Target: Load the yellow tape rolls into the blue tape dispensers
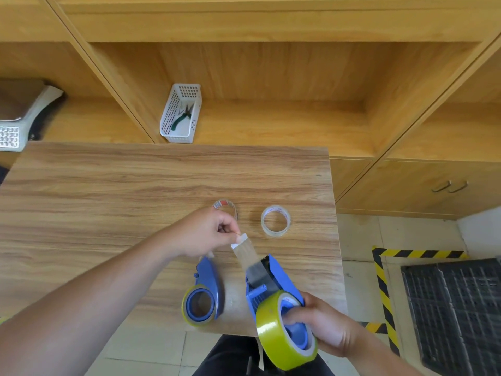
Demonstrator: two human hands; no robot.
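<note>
Two blue dispensers [267, 280] [207, 289] carry glossy yellow tape rolls [282, 332] [199, 305].

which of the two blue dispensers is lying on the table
The blue dispenser under the left forearm lies on the table; the other dispenser is held up by the right hand.

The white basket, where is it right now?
The white basket sits in the head view's upper middle, on the wooden shelf just behind the table's far edge, with pliers inside.
</note>
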